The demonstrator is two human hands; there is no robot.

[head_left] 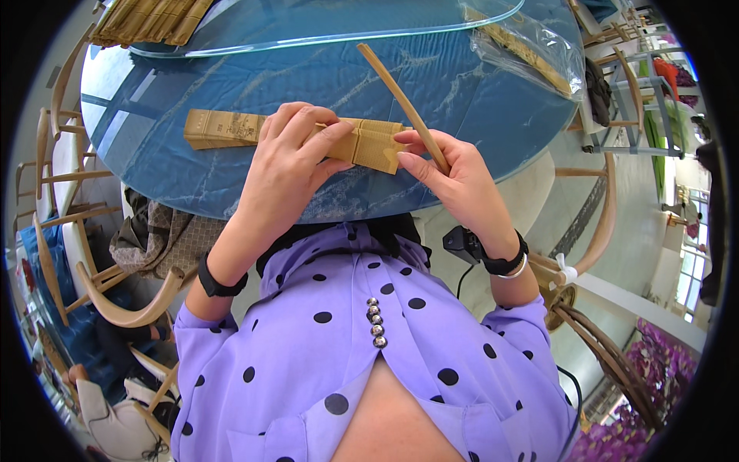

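Observation:
A long stack of thin tan slats (219, 128), like a closed folding fan, lies across the near part of the blue marbled table (331, 85). Its left end bears dark print, and the right part looks ribbed, with a thin band around it. My left hand (292, 150) is closed over the middle of the stack, thumb and fingers gripping it. In my right hand (458, 177) a narrow wooden strip (392, 88) slants up and to the left, past the stack. The right thumb and fingertip are close together at the stack's right end; whether they touch it is unclear.
A curved glass edge (323, 45) crosses the far tabletop. Bundled brown slats (154, 19) lie at the far left. At the far right, a clear plastic bag (566, 54) holds a similar long piece. Wooden chairs (600, 208) stand around, one with a brown patterned bag (169, 239).

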